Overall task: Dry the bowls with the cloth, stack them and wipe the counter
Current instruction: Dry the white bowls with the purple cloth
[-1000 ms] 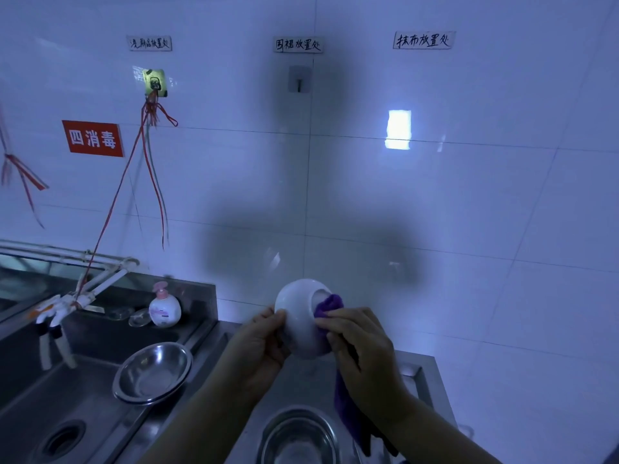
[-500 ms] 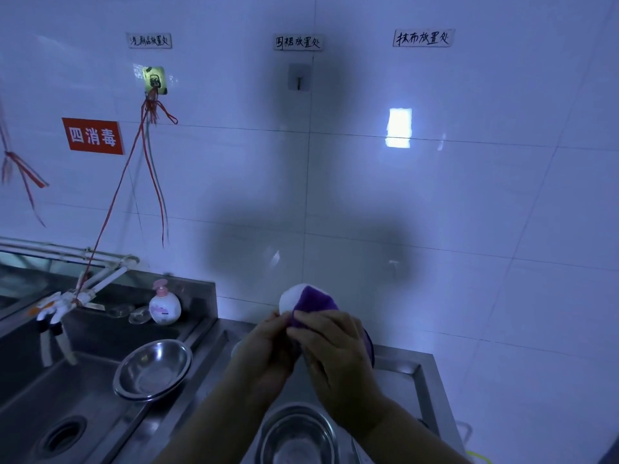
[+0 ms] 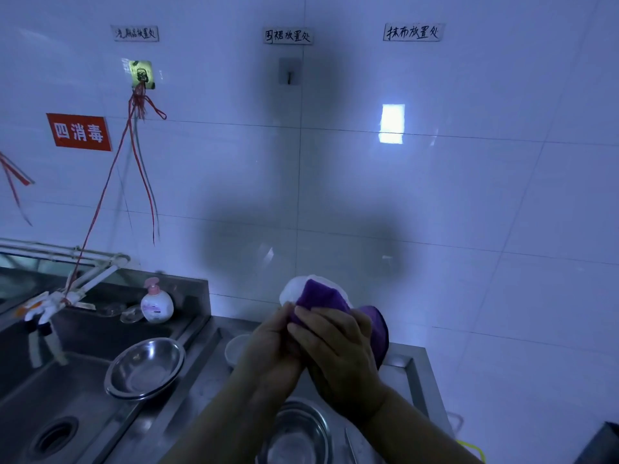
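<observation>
white bowl [image 3: 292,291] being held up above the steel desk [image 3: 407,361], left hand [image 3: 272,346] gripping its side, right hand [image 3: 338,346] pressing the purple cloth [image 3: 320,296] over it, steel bowl [image 3: 145,366] sitting in the sink [image 3: 40,390]

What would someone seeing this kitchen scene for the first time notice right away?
First, the two hands low in the middle: the right hand presses a purple cloth over a white bowl that the left hand holds up above the steel counter. Next, the red sign on the tiled wall at left, and a steel bowl leaning at the sink's edge.
</observation>
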### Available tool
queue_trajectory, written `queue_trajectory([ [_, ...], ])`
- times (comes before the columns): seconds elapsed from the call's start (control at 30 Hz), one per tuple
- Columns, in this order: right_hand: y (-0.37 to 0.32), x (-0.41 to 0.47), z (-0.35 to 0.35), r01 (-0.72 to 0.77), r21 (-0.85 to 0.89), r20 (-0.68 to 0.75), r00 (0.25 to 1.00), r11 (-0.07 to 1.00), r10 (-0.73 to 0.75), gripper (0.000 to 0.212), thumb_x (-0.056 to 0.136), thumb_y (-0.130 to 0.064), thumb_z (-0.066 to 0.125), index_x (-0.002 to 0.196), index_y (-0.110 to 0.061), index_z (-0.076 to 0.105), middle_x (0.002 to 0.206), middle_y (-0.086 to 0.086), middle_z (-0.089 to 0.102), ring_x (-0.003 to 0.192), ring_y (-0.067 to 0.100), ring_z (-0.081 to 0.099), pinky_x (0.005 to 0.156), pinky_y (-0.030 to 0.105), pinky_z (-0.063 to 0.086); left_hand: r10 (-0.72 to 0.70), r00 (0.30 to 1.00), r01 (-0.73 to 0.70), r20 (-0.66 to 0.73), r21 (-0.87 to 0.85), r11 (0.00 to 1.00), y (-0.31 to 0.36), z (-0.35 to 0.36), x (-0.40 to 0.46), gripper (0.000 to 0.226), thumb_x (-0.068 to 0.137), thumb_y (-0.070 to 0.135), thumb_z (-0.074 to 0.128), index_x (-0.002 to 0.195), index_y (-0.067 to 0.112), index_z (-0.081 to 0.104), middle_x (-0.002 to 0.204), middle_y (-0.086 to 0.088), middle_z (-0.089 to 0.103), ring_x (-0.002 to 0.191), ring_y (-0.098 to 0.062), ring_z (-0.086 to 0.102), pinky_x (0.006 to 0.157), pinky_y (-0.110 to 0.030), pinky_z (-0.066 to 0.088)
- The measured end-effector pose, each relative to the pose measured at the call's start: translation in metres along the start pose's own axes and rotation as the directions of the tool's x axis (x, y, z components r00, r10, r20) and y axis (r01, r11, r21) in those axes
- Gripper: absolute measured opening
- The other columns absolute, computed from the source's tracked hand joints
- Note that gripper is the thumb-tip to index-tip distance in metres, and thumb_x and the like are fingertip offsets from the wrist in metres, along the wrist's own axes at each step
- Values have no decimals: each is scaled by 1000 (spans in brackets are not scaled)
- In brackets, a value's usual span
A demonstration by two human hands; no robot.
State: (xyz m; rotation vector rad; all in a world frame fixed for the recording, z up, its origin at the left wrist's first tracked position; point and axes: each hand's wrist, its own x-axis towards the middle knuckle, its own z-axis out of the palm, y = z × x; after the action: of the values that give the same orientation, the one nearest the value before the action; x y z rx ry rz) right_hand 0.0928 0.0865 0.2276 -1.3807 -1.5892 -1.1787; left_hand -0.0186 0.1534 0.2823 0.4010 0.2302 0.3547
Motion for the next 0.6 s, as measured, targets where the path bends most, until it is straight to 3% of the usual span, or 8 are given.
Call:
queue_trajectory([
  [0.1,7,-11,-1,-58,7,-77,995,998,58,25,94,-28,55,119,-25,53,130,-4,48,120,12,40,91,33,39,26,1000,-26,15,-7,1000,0,2,1,50,79,25,51,112,-12,58,117,-31,60,107,-34,57,85,-42,49],
  [0.23,11,-1,-6,-279,213,-134,941,936,311,22,99,-32,40,114,-21,49,126,3,44,116,18,37,92,27,39,131,991,-132,-20,-20,991,-2,3,3,48,78,20,51,121,-2,54,123,-26,60,119,-32,54,81,-50,50],
  [0.33,11,8,-14,-474,424,-65,834,772,548,20,96,-27,40,112,-23,51,122,-6,50,112,16,44,94,25,40,147,989,-146,-31,22,989,-2,-4,3,44,79,20,52,118,-1,57,120,-23,63,114,-29,58,82,-46,52],
  [0.4,15,13,-20,-602,524,22,717,603,697,22,94,-17,40,108,-27,53,117,-5,54,109,20,49,94,38,45,155,987,-151,-45,87,985,-4,-8,3,41,79,19,53,115,0,60,117,-20,65,111,-27,61,87,-40,52],
  [0.47,22,19,-27,-658,543,81,659,521,748,24,92,-13,39,105,-25,56,108,1,59,103,24,54,89,47,46,167,985,-159,-51,127,979,-7,-11,3,40,80,19,52,115,2,61,120,-17,64,111,-25,59,93,-36,48],
  [0.6,32,32,-34,-688,489,175,679,536,713,23,89,-14,42,98,-24,61,101,-5,63,99,18,56,86,38,47,239,971,-226,-22,256,940,-8,-14,2,31,95,14,39,116,4,59,115,-16,66,105,-25,59,91,-35,44],
])
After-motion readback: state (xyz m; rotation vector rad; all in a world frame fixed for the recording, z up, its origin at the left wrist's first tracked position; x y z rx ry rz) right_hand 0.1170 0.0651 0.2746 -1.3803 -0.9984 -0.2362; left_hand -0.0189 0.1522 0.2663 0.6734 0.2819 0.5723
